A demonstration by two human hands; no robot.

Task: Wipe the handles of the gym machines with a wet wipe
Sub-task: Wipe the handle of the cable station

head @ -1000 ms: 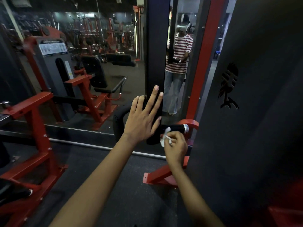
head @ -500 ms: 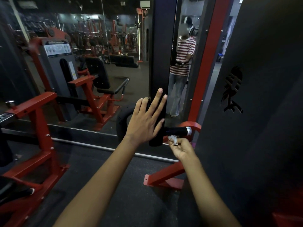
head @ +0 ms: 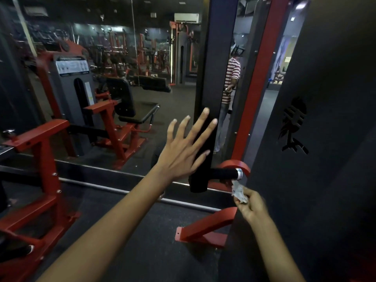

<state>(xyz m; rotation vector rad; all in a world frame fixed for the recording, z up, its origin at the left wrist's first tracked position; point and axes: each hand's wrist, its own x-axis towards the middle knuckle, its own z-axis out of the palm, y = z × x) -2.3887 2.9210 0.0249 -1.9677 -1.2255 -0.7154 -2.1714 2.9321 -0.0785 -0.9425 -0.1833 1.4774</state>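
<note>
Two hands up. Our left hand [head: 183, 151] has fingers spread against the pad [head: 203, 139]. Our right hand [head: 251, 206] pinches the wipe [head: 238, 191] just below the handle [head: 222, 173].

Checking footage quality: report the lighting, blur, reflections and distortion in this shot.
Head view: dim gym lighting, dark panel nearly featureless; right hand and wipe motion-blurred, left hand fairly sharp; mirror shows reflected machines and a striped-shirted person; wide-angle lens bends the frame edges; small highlight on the handle end cap.
</note>
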